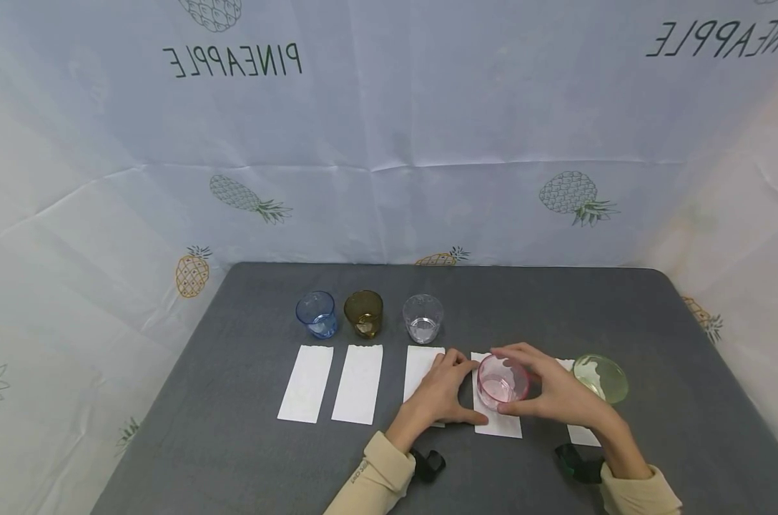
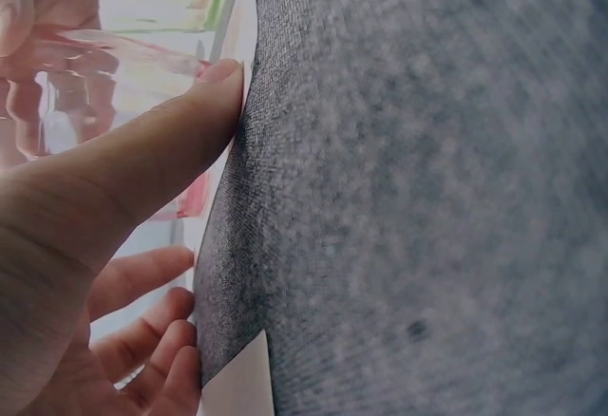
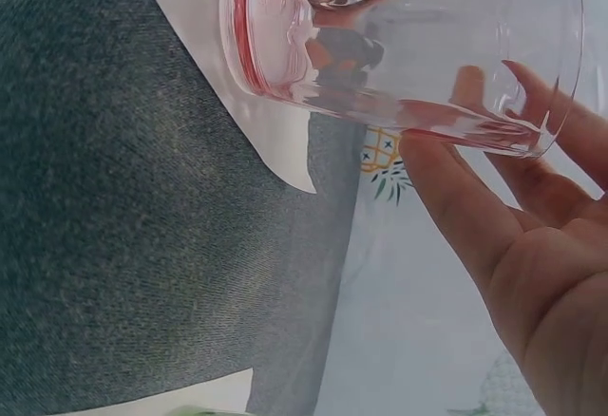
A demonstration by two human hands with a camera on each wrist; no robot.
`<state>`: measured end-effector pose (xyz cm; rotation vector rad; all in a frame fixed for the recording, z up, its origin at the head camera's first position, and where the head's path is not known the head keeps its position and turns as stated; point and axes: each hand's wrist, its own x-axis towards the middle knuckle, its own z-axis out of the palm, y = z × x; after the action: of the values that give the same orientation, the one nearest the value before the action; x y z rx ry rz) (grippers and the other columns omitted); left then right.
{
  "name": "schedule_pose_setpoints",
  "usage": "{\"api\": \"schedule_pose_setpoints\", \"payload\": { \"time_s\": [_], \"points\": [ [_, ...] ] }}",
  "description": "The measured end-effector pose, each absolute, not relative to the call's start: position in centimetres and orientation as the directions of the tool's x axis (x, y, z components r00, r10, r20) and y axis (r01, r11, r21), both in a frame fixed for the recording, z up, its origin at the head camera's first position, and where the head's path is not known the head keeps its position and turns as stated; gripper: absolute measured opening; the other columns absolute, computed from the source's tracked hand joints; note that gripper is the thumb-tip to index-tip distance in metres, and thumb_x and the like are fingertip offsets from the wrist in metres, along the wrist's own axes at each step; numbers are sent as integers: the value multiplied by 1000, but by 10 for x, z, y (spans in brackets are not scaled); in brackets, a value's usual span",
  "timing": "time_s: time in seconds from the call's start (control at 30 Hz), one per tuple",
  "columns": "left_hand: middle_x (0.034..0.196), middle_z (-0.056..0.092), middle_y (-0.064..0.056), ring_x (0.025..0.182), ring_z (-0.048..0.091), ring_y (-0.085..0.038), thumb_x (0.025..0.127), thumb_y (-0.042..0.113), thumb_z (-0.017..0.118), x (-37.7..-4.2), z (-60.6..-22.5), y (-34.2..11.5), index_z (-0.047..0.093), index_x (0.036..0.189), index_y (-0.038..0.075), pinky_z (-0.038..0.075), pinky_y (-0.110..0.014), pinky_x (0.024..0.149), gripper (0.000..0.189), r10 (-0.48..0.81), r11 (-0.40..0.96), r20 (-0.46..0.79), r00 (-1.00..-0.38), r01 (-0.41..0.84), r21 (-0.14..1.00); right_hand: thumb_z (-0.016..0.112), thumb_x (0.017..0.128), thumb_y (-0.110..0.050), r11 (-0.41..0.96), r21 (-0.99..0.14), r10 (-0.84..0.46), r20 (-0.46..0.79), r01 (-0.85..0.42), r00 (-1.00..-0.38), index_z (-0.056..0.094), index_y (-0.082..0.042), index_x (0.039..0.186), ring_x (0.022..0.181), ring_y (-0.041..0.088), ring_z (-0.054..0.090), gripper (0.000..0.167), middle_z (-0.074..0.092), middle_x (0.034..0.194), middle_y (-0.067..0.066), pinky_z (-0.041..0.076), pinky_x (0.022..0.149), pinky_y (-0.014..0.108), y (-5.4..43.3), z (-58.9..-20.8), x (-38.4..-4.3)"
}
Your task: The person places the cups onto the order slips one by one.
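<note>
A pink-tinted glass (image 1: pixel 501 379) stands over the fourth white paper strip (image 1: pixel 501 427). My right hand (image 1: pixel 553 386) grips it from the right side, thumb toward the front and fingers around the far side. In the right wrist view the fingers (image 3: pixel 456 198) are against the wall of the clear pink glass (image 3: pixel 399 74). My left hand (image 1: pixel 440 393) is on the left of that glass, palm down and fingers spread. Its thumb (image 2: pixel 180 122) rests at the edge of the paper, and the other fingers touch down farther along the same side. The third strip (image 1: pixel 417 361) is partly under the left hand.
A blue glass (image 1: pixel 317 315), a brown glass (image 1: pixel 365 315) and a clear glass (image 1: pixel 423 318) stand in a row behind the strips. On the right, a green glass (image 1: pixel 604 379) stands by a strip partly behind the right arm. Two more strips lie left on the grey table (image 1: pixel 234 400).
</note>
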<state>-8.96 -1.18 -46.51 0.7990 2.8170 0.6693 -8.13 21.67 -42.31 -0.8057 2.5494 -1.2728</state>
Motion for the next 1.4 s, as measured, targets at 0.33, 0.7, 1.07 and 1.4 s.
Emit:
{"api": "schedule_pose_setpoints", "payload": {
  "time_s": [0.33,0.7,1.07,1.4],
  "points": [
    [124,56,-3,107,48,-14,69,49,93,-90,-465,-12,62,140,14,48,-22,92,85,532,754,-10,-847,468,460,89,80,-31,467,-806,-546,60,-363,-836,54,-7,145,113,16,62,78,56,136,14,60,82,31,218,-424,-82],
    [123,56,-2,106,47,-13,69,48,93,-90,-466,-13,62,139,15,48,-22,92,84,531,754,-6,-847,469,460,88,81,-31,466,-815,-547,39,-343,-836,51,-6,147,117,19,61,80,53,140,17,59,85,30,218,-424,-81],
    [121,55,-2,104,46,-12,68,48,93,-90,-467,-13,62,139,16,48,-22,93,84,531,752,-2,-847,471,461,88,81,-33,461,-815,-541,56,-351,-839,50,-13,149,119,25,60,81,52,140,16,59,87,30,219,-429,-80],
    [122,55,-1,106,47,-12,69,49,93,-89,-466,-12,61,140,16,48,-23,94,84,529,762,-11,-848,469,447,87,81,-33,468,-804,-537,72,-368,-840,50,-15,150,118,23,59,80,52,140,13,60,85,35,219,-430,-78]
  ]
}}
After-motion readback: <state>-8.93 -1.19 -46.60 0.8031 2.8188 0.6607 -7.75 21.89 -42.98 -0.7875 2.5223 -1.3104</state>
